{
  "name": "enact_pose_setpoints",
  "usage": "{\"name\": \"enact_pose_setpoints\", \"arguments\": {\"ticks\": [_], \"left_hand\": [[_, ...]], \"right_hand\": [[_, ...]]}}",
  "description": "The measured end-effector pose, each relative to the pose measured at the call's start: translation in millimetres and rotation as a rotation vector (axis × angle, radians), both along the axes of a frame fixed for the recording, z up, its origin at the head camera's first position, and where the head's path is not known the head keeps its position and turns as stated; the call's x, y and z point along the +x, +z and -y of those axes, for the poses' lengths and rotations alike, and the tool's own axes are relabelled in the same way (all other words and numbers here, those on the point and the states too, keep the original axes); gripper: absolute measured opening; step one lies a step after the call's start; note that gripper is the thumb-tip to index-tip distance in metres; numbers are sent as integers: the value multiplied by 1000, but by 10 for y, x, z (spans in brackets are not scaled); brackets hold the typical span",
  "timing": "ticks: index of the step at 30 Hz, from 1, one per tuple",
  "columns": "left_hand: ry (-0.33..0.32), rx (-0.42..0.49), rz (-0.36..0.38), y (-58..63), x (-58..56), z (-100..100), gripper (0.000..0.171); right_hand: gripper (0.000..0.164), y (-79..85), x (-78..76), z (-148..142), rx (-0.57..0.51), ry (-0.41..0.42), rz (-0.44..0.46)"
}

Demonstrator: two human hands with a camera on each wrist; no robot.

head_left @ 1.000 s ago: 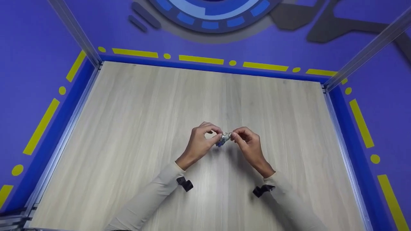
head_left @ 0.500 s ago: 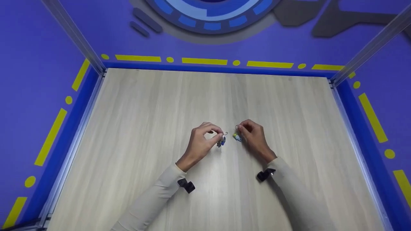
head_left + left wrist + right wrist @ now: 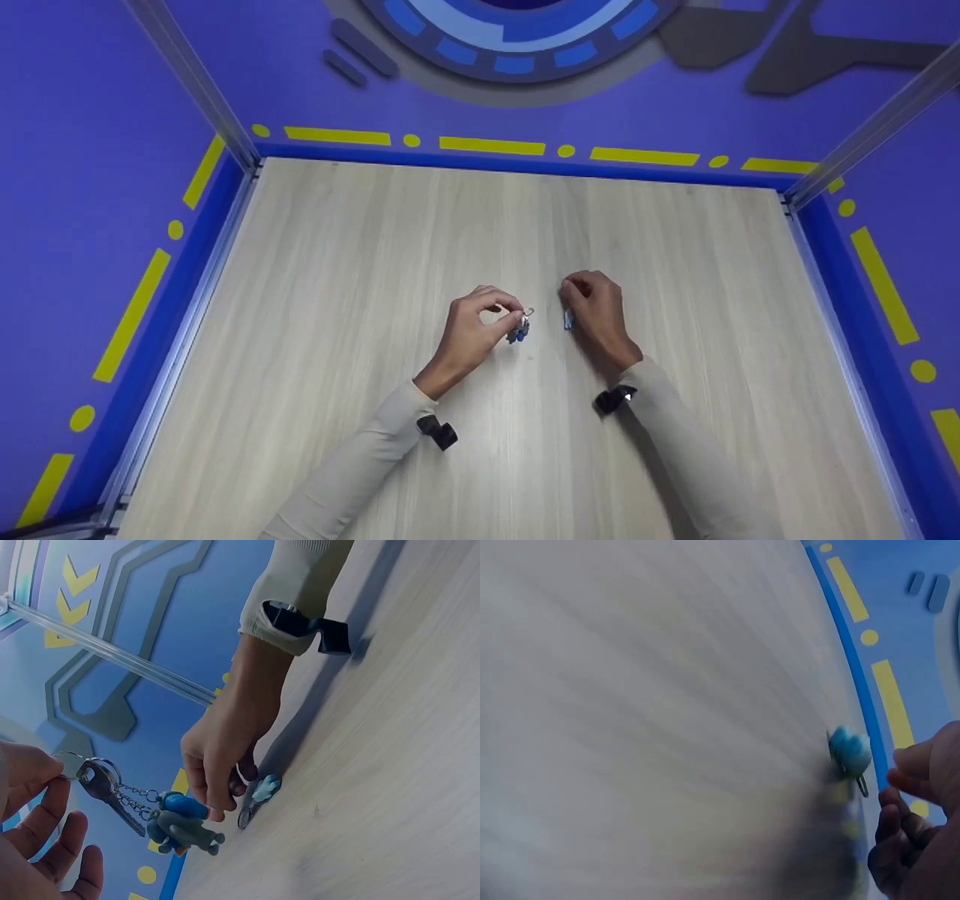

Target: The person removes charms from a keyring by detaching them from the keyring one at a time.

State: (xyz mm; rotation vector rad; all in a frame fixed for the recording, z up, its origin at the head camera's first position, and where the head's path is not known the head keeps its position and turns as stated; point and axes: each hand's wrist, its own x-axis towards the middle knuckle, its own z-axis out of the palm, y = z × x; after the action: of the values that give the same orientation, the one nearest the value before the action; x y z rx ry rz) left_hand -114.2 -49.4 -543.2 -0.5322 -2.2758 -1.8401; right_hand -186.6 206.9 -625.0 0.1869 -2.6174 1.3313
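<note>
My left hand (image 3: 472, 330) pinches a split ring (image 3: 81, 755) between thumb and forefinger. From the ring hang a key (image 3: 103, 787) and short chains with two small figures, one blue (image 3: 183, 805), one grey (image 3: 184, 830). This bunch of keys dangles above the table. A separate light-blue and white figure keychain (image 3: 266, 787) lies on the table under my right hand (image 3: 598, 307), its metal ring (image 3: 862, 786) showing beside the figure. In the right wrist view, the right fingertips are apart from that ring, loosely curled with nothing between them.
The pale wood tabletop (image 3: 420, 240) has metal side rails (image 3: 199, 300) and blue-purple printed walls (image 3: 517, 112) at the back and sides. Each wrist wears a small black camera mount (image 3: 436, 433) over a light sleeve.
The right hand has drawn the light-blue figure keychain away from the left hand's bunch, moved it right and let it go on the table. The left hand keeps its pinch and has hardly moved.
</note>
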Motion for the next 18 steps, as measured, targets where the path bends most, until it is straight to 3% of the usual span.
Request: {"name": "enact_pose_setpoints", "arguments": {"ticks": [10,18], "left_hand": [[-11,30,24,-21,-49,-45,7],[-13,17,41,0,-46,-81,7]], "right_hand": [[10,328,426,203,-133,358,-211],[20,479,630,249,-190,429,-254]]}}
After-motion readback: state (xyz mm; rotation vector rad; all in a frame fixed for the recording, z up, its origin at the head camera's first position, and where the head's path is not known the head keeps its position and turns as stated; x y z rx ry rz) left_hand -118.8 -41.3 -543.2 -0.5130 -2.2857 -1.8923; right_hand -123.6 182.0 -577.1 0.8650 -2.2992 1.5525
